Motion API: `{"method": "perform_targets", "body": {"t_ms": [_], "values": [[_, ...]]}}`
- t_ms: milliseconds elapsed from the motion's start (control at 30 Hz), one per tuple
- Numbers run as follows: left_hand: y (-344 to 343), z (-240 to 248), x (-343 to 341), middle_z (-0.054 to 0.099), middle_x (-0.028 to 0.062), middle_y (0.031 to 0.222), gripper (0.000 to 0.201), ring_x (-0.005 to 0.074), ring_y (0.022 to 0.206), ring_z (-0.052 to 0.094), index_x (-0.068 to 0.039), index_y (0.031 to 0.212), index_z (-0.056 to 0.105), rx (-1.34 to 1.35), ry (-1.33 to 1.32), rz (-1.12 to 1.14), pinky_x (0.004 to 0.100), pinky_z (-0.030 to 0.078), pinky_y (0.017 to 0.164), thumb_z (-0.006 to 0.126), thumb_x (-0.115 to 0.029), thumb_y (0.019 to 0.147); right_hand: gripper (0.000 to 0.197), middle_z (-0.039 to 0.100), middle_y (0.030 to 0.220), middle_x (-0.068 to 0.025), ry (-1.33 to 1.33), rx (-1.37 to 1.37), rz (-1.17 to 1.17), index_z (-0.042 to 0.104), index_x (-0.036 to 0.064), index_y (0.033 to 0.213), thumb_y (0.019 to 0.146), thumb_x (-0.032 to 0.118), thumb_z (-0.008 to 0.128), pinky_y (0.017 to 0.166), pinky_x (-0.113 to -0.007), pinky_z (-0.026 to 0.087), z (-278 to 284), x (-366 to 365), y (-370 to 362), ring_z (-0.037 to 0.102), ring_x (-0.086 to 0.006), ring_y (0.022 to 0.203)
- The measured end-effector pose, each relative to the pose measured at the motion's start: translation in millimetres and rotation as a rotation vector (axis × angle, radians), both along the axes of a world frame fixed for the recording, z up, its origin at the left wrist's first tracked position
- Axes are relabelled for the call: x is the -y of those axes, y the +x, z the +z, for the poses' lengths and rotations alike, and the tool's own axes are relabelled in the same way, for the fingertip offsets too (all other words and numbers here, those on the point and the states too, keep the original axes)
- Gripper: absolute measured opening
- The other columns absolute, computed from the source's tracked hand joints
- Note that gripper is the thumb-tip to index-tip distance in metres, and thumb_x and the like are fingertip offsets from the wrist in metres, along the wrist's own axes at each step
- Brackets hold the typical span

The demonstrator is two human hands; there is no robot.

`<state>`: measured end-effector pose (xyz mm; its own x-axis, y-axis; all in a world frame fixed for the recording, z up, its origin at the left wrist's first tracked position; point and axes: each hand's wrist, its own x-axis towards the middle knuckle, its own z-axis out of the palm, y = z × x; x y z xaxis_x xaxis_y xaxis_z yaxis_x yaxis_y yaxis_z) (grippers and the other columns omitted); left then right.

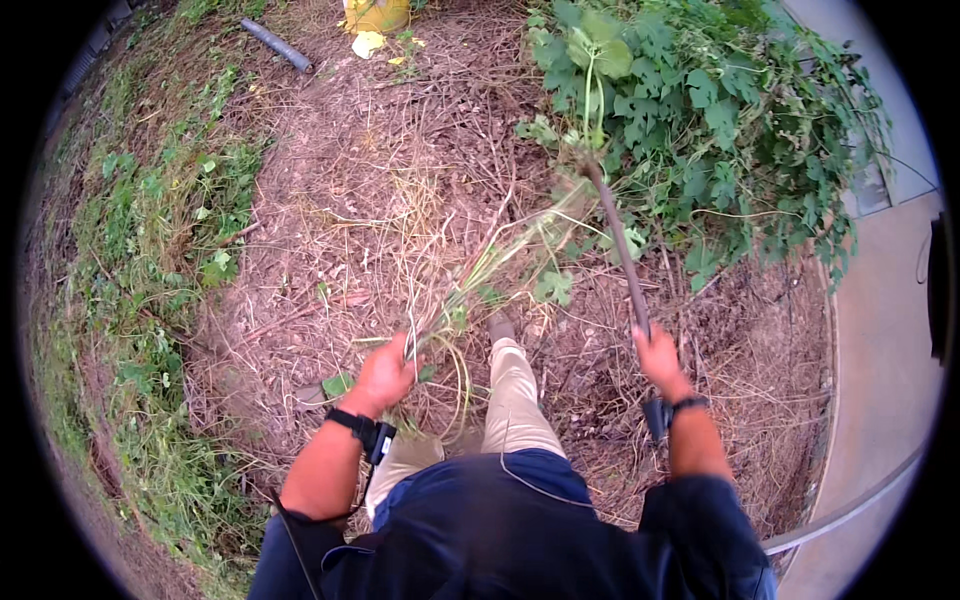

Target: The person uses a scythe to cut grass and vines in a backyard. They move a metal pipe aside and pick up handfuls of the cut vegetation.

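My left hand [385, 375] is closed round a bunch of pale green vine stems [480, 265], which trail up and to the right from the fist. In my right hand [660, 358] is the brown handle of a long tool [622, 245], pointing away from me. Its far end is blurred among stems, so I cannot tell what kind of head it has. Just beyond that end stand a few light green leaves [600, 50] on upright stalks. A loose lobed leaf [553, 287] lies between my hands.
Dense leafy vines [720, 130] spread at the far right beside a concrete strip [885, 320]. Dry stalks litter the brown ground [330, 200]. Low weeds [150, 350] grow at left. Farther off are a grey pipe [277, 45] and a yellow container [377, 14].
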<state>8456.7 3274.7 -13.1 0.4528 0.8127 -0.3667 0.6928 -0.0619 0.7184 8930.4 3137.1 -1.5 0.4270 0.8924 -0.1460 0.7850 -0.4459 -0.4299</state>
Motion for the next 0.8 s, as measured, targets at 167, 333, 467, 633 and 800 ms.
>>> {"method": "perform_targets", "body": {"t_ms": [167, 333, 467, 633, 800], "values": [[-65, -15, 16, 0.065, 0.0223, 0.103, 0.041, 0.0402, 0.097, 0.061, -0.008, 0.121, 0.053, 0.352, -0.040, 0.104, 0.0421, 0.049, 0.085, 0.063, -0.025, 0.086, 0.031, 0.057, 0.074, -0.0192, -0.080, -0.059, -0.362, 0.057, -0.0005, 0.100, 0.092, 0.030, 0.058, 0.064, -0.040, 0.047, 49, 264, -129, 0.060, -0.0274, 0.070], [-175, -53, 72, 0.063, 0.0211, 0.109, 0.040, 0.0359, 0.101, 0.061, -0.008, 0.120, 0.055, -0.067, -0.120, 0.163, 0.0389, 0.047, 0.088, 0.066, -0.021, 0.084, 0.021, 0.048, 0.058, 0.0008, -0.071, -0.513, -0.739, 0.050, 0.0052, 0.082, 0.095, 0.021, 0.056, 0.043, -0.027, 0.038, 101, 260, -187, 0.045, -0.0075, 0.048], [-239, -25, 85, 0.065, 0.0154, 0.103, 0.035, 0.0271, 0.097, 0.062, -0.004, 0.119, 0.056, -0.076, -0.096, 0.516, 0.0374, 0.047, 0.088, 0.063, -0.012, 0.085, 0.026, 0.047, 0.060, -0.0008, 0.023, -0.397, -0.526, 0.050, 0.0045, 0.080, 0.095, 0.024, 0.057, 0.048, -0.029, 0.039, 66, 173, -148, 0.044, -0.0088, 0.053], [-413, 48, 165, 0.063, 0.0162, 0.113, 0.034, 0.0229, 0.103, 0.059, 0.002, 0.122, 0.053, -0.247, 0.079, 0.916, 0.0342, 0.045, 0.090, 0.055, -0.007, 0.089, 0.030, 0.053, 0.065, -0.0117, 0.136, -0.161, -0.135, 0.055, 0.0000, 0.087, 0.094, 0.029, 0.055, 0.060, -0.037, 0.045, 25, 14, -116, 0.050, -0.0188, 0.061], [-550, 131, 297, 0.062, 0.0122, 0.116, 0.038, 0.0222, 0.099, 0.057, 0.002, 0.126, 0.051, -0.490, 0.176, 1.267, 0.0332, 0.043, 0.089, 0.058, -0.011, 0.091, 0.035, 0.061, 0.072, -0.0186, 0.163, -0.094, -0.046, 0.059, -0.0001, 0.093, 0.092, 0.034, 0.056, 0.065, -0.042, 0.047, -38, -88, -106, 0.060, -0.0340, 0.066]]}}
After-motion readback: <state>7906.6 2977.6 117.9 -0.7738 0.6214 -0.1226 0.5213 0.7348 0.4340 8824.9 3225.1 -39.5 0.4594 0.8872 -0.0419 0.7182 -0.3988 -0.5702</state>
